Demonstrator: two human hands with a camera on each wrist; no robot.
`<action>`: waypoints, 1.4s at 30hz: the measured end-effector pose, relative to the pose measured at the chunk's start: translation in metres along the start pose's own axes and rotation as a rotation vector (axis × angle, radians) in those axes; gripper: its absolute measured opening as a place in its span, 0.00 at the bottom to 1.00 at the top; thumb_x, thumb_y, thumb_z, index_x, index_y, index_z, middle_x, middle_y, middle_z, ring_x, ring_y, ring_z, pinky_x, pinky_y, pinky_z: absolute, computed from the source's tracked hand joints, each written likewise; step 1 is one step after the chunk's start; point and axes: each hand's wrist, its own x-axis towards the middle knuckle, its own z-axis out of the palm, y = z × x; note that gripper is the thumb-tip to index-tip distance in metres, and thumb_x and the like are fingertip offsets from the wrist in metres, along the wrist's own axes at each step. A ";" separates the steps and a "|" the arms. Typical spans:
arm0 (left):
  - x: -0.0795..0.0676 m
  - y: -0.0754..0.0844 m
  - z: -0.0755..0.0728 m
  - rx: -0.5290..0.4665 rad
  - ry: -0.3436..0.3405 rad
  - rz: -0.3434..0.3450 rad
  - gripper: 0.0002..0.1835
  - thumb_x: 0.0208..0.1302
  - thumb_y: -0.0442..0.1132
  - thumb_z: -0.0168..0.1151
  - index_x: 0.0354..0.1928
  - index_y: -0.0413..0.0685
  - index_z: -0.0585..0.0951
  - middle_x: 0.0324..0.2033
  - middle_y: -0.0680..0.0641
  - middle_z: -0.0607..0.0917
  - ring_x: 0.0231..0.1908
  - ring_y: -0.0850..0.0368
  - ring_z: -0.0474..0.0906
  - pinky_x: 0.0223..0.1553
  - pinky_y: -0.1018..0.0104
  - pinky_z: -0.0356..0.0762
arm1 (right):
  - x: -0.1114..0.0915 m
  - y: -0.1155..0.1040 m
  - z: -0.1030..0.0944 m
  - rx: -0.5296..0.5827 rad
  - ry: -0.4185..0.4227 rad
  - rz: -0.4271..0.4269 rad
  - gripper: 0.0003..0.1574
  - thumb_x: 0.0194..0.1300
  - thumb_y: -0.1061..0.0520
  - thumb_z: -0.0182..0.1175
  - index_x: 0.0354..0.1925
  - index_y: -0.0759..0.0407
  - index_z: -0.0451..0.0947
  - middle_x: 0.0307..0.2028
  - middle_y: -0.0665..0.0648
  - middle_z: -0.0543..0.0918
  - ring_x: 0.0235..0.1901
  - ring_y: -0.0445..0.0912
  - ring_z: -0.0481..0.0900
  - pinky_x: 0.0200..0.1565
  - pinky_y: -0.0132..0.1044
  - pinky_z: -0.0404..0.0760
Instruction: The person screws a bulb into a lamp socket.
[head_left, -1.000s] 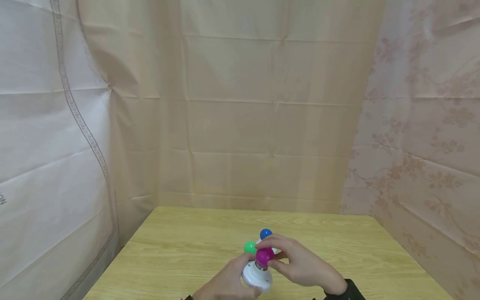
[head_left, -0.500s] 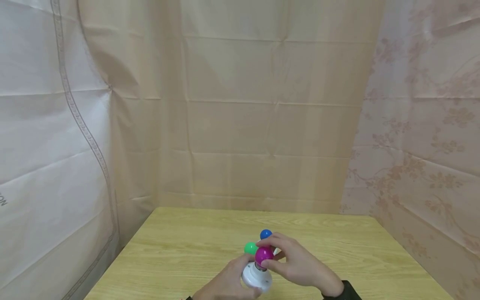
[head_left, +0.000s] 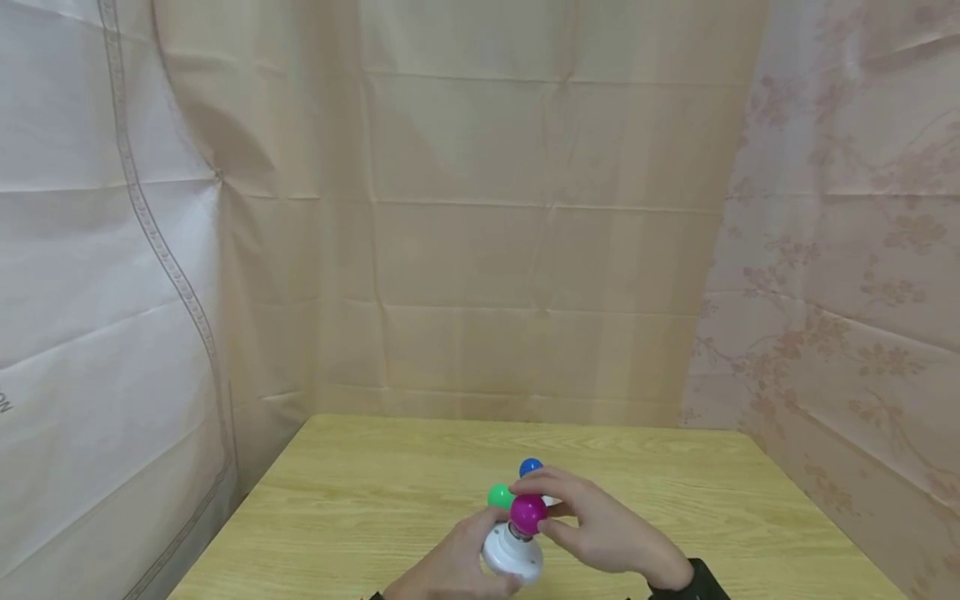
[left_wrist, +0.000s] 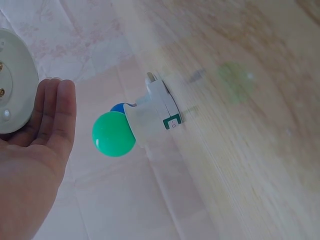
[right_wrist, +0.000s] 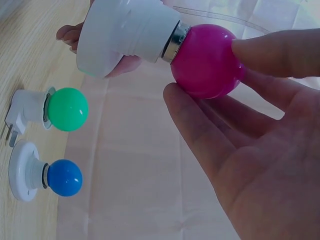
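My left hand (head_left: 467, 557) grips a round white lamp holder (head_left: 513, 557) by its base, held above the table and tilted. In the left wrist view the underside of that lamp holder (left_wrist: 15, 82) shows screw terminals, with fingers (left_wrist: 57, 110) curled behind its edge. A magenta light bulb (right_wrist: 207, 61) sits in the holder's mouth, part of its metal screw cap (right_wrist: 176, 42) showing. My right hand (head_left: 600, 525) pinches the magenta bulb between thumb and fingertips.
On the table (head_left: 360, 475), beyond my hands, stand a green bulb (right_wrist: 68, 109) in a white plug-in socket (right_wrist: 30, 107) with prongs and a blue bulb (right_wrist: 65, 177) in a round white holder (right_wrist: 22, 171). Fabric curtains (head_left: 525, 250) surround the table.
The right hand's fingers and thumb shift slightly around the magenta bulb, its wrist rocking a little. The left hand keeps the lamp holder in nearly the same place.
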 end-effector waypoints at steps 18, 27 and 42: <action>-0.001 0.000 0.003 -0.030 -0.009 -0.028 0.32 0.50 0.47 0.65 0.58 0.65 0.64 0.43 0.55 0.77 0.38 0.58 0.75 0.37 0.63 0.75 | -0.002 0.002 0.003 -0.030 0.036 -0.011 0.20 0.64 0.52 0.55 0.54 0.48 0.68 0.47 0.49 0.75 0.44 0.44 0.74 0.41 0.38 0.77; 0.001 0.003 0.002 -0.030 -0.006 -0.055 0.31 0.50 0.48 0.64 0.58 0.64 0.64 0.41 0.54 0.77 0.37 0.57 0.75 0.36 0.62 0.75 | 0.002 0.001 0.003 -0.084 0.093 -0.042 0.18 0.62 0.50 0.58 0.51 0.46 0.69 0.43 0.47 0.75 0.41 0.42 0.74 0.39 0.37 0.77; 0.002 -0.001 0.001 0.013 -0.012 0.016 0.33 0.50 0.47 0.64 0.59 0.65 0.63 0.41 0.55 0.77 0.36 0.59 0.75 0.35 0.63 0.75 | -0.001 -0.001 -0.001 0.014 -0.034 -0.038 0.23 0.64 0.61 0.55 0.56 0.46 0.68 0.54 0.52 0.72 0.52 0.47 0.70 0.42 0.36 0.76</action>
